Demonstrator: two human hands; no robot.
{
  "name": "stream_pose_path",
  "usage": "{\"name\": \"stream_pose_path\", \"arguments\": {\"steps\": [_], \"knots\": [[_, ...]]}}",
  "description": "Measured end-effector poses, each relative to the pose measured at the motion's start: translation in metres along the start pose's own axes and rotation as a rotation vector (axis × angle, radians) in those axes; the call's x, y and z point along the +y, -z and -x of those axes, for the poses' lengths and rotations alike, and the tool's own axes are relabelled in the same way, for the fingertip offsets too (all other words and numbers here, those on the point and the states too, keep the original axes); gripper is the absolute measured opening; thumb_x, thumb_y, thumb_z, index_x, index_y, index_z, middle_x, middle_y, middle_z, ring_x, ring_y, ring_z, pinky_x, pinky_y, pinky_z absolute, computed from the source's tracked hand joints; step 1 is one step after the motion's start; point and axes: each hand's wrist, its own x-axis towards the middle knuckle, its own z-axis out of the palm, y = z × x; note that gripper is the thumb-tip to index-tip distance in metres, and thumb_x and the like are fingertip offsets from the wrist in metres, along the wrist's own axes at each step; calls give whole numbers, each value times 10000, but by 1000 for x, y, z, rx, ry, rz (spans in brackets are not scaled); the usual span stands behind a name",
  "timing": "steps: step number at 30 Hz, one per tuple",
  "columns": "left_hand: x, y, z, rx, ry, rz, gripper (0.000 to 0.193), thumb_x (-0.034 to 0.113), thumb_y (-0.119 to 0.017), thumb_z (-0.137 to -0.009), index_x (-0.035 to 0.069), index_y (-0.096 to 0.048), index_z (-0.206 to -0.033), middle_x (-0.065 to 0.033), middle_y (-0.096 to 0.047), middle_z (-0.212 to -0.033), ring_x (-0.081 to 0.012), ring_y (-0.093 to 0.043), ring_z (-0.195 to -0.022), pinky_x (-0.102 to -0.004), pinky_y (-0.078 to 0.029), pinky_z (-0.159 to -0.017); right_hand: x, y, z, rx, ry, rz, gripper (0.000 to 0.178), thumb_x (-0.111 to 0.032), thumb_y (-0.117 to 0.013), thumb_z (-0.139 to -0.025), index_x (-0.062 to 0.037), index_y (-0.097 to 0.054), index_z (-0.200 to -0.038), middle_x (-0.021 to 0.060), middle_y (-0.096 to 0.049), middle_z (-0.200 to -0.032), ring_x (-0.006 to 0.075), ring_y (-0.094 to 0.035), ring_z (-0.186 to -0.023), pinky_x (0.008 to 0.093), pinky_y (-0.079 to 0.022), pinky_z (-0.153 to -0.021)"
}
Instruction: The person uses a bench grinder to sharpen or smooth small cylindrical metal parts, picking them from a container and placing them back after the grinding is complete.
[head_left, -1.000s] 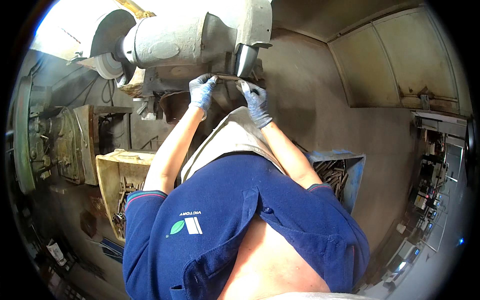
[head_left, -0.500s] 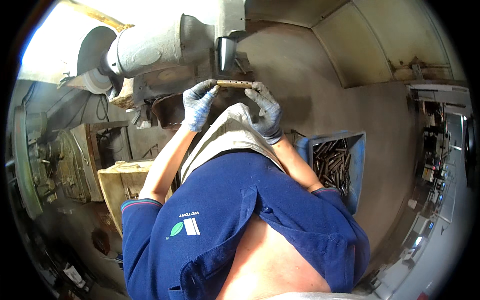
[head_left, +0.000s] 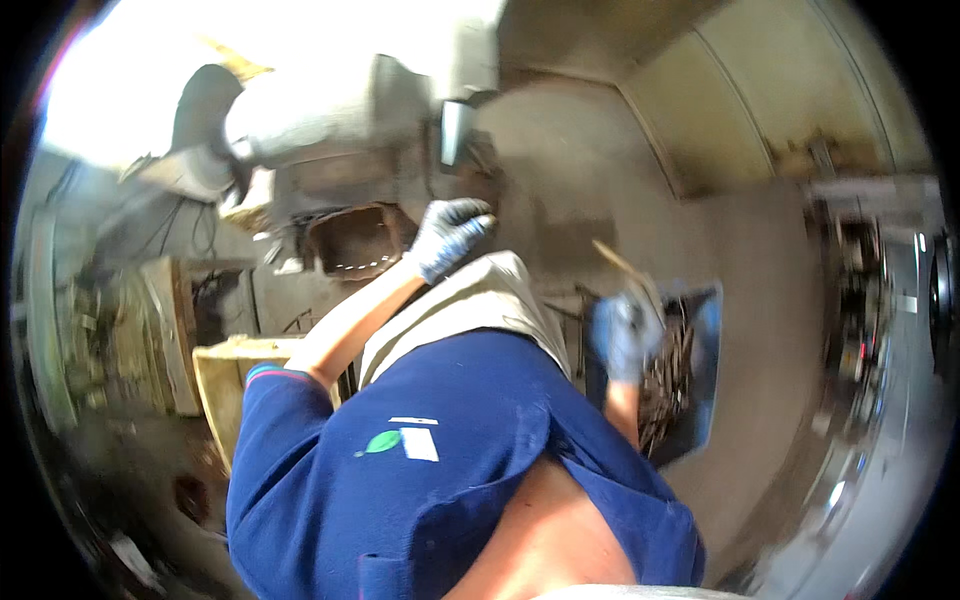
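Note:
My right hand (head_left: 632, 335), gloved in grey and pale blue and smeared by motion, is closed on one end of a slim brass-coloured metal rod (head_left: 620, 261). The rod's free end points away and to the left. Under that hand stands a blue bin (head_left: 708, 370) holding many dark metal rods (head_left: 668, 385). My left hand (head_left: 455, 238), in a matching glove, hovers by my lap with fingers and thumb drawn together. Whatever is between its fingertips, if anything, is too small to make out.
A large grey machine (head_left: 320, 110) with a round wheel guard fills the far left. Below it sits a rusty metal trough (head_left: 360, 240). A pale yellowish crate (head_left: 215, 390) stands to my left, beside more machinery (head_left: 115, 340). Panels (head_left: 740, 90) rise at the far right.
My right hand has carried the rod rightward and nearer, over the blue bin. My left hand has let go of the rod and shifted slightly right and nearer. My body has turned rightward.

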Motion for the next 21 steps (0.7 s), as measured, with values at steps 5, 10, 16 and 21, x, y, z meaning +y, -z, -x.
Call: {"name": "stream_pose_path", "arguments": {"steps": [5, 10, 16, 21], "knots": [[-43, 37, 20, 185, 73, 88, 173, 92, -621, -834, -32, -661, -947, -45, -654, -763, -93, -577, -679, -256, -488, -636, 33, 109, 75, 155, -660, 274, 400, -329, -555, -914, 61, -629, -969, 91, -611, -837, 168, -504, -762, 320, -423, -684], [-79, 87, 66, 460, 120, 213, 119, 64, -613, -829, -27, -659, -891, -51, -653, -738, -96, -591, -637, -249, -495, -620, 208, 172, 100, -74, -413, 582, 399, -345, -637, -843, 39, -633, -949, 133, -632, -801, 190, -559, -682, 338, -445, -615], [-50, 139, 157, 854, 77, 262, 66, 51, -616, -829, 4, -658, -846, -31, -653, -754, -91, -599, -679, -238, -497, -629, 102, -4, -52, -531, -617, 105, 342, -286, -682, -815, 41, -608, -752, 42, -534, -568, 157, -496, -466, 299, -379, -431], [-87, 190, 272, 1214, 123, 18, 127, 113, -627, -799, 17, -668, -871, -71, -678, -757, -140, -646, -705, -288, -521, -664, 56, -131, -30, -960, -637, -12, 306, -240, -699, -816, 36, -621, -712, 39, -558, -594, 132, -509, -494, 274, -396, -454]]}}
